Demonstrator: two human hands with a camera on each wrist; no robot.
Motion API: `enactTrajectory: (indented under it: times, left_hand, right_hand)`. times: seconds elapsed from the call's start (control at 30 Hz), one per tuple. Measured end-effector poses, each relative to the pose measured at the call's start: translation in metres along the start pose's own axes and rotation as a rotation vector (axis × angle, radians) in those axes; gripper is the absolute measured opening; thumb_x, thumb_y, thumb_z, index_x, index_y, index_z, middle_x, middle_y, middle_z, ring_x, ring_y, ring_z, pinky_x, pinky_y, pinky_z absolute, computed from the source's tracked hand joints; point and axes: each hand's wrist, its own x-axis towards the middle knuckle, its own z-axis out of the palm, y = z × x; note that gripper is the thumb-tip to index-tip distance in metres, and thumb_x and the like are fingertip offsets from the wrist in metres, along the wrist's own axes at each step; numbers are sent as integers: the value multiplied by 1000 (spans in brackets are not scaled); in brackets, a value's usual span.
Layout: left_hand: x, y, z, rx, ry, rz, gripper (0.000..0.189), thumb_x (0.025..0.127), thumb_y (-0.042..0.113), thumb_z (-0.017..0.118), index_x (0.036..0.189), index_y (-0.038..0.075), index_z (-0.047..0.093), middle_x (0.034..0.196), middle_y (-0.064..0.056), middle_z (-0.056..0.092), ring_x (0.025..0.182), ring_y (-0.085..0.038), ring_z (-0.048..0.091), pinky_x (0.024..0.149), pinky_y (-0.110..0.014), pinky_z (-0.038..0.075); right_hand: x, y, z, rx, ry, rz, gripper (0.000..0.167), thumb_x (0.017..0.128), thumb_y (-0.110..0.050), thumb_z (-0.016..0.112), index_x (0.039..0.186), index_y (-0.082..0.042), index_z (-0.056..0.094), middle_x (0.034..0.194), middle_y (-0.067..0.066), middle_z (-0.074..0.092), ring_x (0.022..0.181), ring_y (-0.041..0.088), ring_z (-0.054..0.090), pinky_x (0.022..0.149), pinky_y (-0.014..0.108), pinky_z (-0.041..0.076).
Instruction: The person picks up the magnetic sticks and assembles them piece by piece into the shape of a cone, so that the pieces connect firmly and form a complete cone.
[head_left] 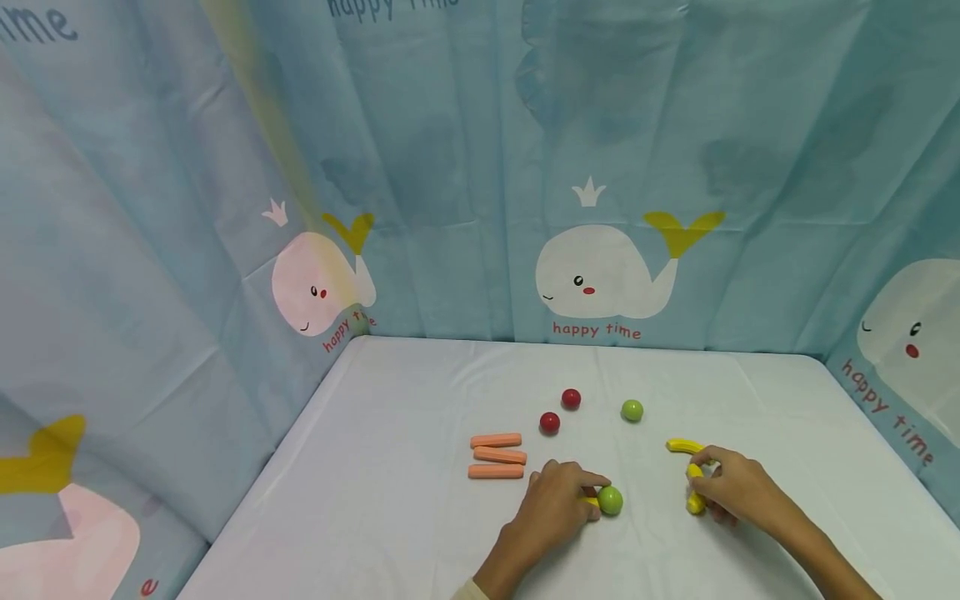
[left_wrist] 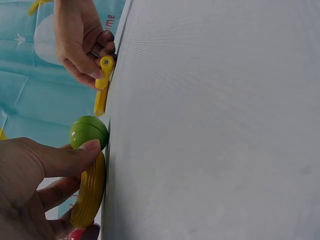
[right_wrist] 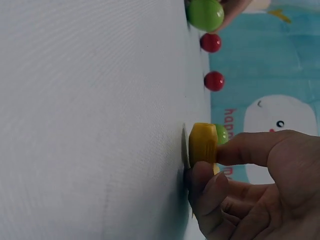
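My left hand grips a yellow toy banana with ridged sides, mostly hidden under the fingers in the head view. A green ball with a seam sits at the banana's end, and the left fingertips are right at it. To the right, my right hand pinches another yellow toy banana between thumb and fingers, close over the white table in the right wrist view. Just beyond that hand lies a further yellow toy banana, partly covered by the fingers.
Three orange sticks lie side by side left of the left hand. Farther back are two red balls and a second green ball. The white table meets blue curtains printed with whales.
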Motion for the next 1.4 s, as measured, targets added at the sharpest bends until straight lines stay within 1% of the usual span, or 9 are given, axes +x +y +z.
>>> enactTrajectory:
  times: [0.13, 0.23, 0.43, 0.63, 0.87, 1.17, 1.4]
  left_hand:
    - [0, 1, -1, 35, -10, 6, 41, 85, 20, 90, 121, 37, 81, 88, 21, 69, 80, -2, 44, 69, -27, 32]
    - [-1, 1, -1, 43, -10, 14, 41, 85, 20, 90, 122, 36, 81, 88, 21, 69, 83, -3, 44, 71, -28, 31]
    - [-5, 3, -2, 46, 35, 27, 41, 83, 20, 91, 120, 34, 82, 93, 21, 74, 87, -3, 46, 73, -28, 29]
    - [-5, 3, -2, 45, 64, 34, 39, 84, 20, 90, 118, 35, 82, 99, 20, 75, 86, -2, 48, 73, -29, 29]
    - [-4, 2, -1, 57, 74, 32, 37, 83, 23, 91, 117, 36, 83, 94, 21, 73, 82, 1, 51, 72, -29, 29]
    - [-3, 2, -1, 33, 50, 20, 35, 81, 29, 93, 114, 36, 84, 90, 23, 71, 80, 3, 52, 71, -29, 30]
    - [-3, 3, -2, 34, 50, 43, 34, 79, 30, 93, 111, 37, 84, 88, 24, 71, 81, 4, 55, 70, -28, 31]
  right_hand:
    - [0, -2, 0, 11, 19, 2, 40, 96, -19, 70, 127, 6, 62, 67, 3, 63, 55, 19, 59, 51, 34, 52]
    - [0, -4, 0, 19, 25, 7, 43, 96, -20, 70, 129, 6, 62, 67, 3, 63, 56, 19, 59, 51, 34, 51]
    - [1, -10, 2, 42, 46, -5, 46, 97, -22, 71, 132, 7, 60, 68, 3, 63, 56, 19, 58, 52, 33, 50]
    - [2, -18, 7, 79, 55, -47, 45, 97, -20, 71, 132, 6, 62, 67, 2, 64, 55, 19, 58, 50, 33, 49]
    - [4, -28, 15, 101, 57, -61, 44, 97, -20, 71, 132, 7, 63, 68, 4, 65, 56, 20, 59, 50, 33, 49]
    - [5, -40, 28, 129, 64, -57, 41, 96, -19, 71, 129, 6, 65, 65, 4, 63, 53, 19, 57, 48, 33, 48]
    - [3, -51, 38, 165, 53, -43, 38, 95, -19, 73, 125, 3, 66, 64, 6, 63, 52, 19, 57, 49, 32, 48]
